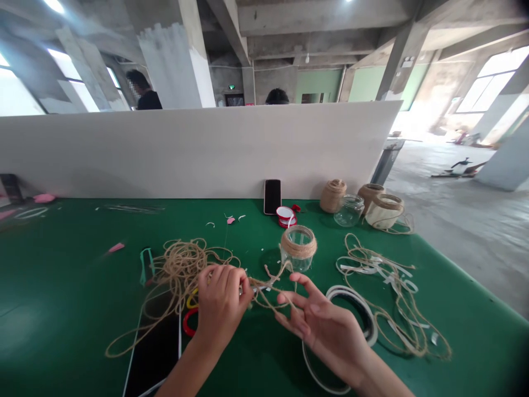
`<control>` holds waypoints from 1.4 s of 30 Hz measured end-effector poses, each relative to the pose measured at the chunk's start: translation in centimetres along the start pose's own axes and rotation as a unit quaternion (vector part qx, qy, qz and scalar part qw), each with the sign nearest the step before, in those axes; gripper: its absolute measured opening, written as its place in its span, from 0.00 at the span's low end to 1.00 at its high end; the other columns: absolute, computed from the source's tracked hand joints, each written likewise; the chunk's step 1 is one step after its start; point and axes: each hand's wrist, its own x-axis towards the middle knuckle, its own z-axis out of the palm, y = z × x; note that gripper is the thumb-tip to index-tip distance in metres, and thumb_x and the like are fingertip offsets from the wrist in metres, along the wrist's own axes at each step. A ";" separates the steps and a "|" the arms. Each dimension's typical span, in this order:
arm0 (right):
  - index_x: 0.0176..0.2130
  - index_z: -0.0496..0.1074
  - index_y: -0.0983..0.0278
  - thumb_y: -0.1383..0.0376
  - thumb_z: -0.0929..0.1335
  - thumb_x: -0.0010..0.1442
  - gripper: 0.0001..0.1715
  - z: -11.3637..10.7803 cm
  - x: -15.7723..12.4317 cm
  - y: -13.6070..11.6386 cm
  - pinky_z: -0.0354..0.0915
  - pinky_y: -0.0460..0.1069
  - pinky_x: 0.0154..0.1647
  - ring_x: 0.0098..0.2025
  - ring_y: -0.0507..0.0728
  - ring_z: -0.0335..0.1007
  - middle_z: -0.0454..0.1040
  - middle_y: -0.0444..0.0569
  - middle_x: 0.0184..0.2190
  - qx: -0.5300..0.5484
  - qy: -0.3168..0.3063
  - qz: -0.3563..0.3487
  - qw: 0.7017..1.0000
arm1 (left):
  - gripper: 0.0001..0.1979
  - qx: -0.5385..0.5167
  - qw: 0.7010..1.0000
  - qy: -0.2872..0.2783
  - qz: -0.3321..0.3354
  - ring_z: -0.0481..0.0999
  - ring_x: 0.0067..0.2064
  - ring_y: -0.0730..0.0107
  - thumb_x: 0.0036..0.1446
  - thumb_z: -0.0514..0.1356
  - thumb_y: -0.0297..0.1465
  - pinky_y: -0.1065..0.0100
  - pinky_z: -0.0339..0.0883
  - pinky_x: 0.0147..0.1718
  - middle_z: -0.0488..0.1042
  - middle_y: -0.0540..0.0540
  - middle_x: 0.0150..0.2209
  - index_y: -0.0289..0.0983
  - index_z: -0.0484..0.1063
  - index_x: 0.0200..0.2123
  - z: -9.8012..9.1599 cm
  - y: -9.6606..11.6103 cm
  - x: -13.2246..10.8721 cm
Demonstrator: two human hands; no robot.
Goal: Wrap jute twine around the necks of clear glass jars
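My left hand (223, 300) is closed, with thumb and fingers pinched on jute twine (264, 285) in front of the jar. My right hand (326, 320) is palm up to its right, fingers apart, with strands of twine passing by the fingertips. Just beyond both hands stands a glass jar (301, 251) with twine wound round its neck. A loose heap of twine (184, 264) lies left of my left hand. Red and yellow scissor handles (190, 322) show partly behind that hand; the blades are hidden.
A dark tablet (155, 342) lies front left, a teal-handled cutter (146, 267) beyond it. Tape rolls (372, 320) sit under my right hand, tangled twine (397, 298) further right. Behind are a phone (272, 197), red-white tape (286, 215), twine-wrapped jars (333, 196), a clear jar (349, 211) and a white partition (185, 154).
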 end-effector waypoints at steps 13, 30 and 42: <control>0.47 0.60 0.66 0.68 0.66 0.52 0.22 -0.9 -1.1 -0.9 0.58 0.48 0.39 0.32 0.52 0.65 0.71 0.48 0.28 -0.135 0.038 0.038 0.989 | 0.07 0.028 0.999 0.018 -0.006 0.68 0.29 0.67 0.54 0.53 0.24 0.58 0.56 0.42 0.67 0.51 0.23 0.37 0.62 0.24 -0.6 -1.0 0.5; 0.37 0.67 0.63 0.59 0.68 0.55 0.11 -1.6 -2.8 -2.1 0.57 0.47 0.30 0.22 0.49 0.56 0.59 0.39 0.17 -0.376 0.139 -0.066 0.914 | 0.07 0.054 0.998 0.031 0.002 0.66 0.29 0.68 0.53 0.55 0.23 0.58 0.56 0.42 0.66 0.52 0.22 0.37 0.61 0.25 -1.9 -1.7 0.0; 0.39 0.70 0.63 0.60 0.70 0.53 0.14 -1.1 -5.0 -2.8 0.53 0.40 0.21 0.24 0.46 0.56 0.65 0.43 0.25 -0.399 0.020 0.164 0.902 | 0.07 0.114 0.992 0.063 0.002 0.67 0.28 0.65 0.51 0.56 0.24 0.59 0.56 0.41 0.67 0.52 0.22 0.39 0.60 0.25 -2.9 -4.5 0.4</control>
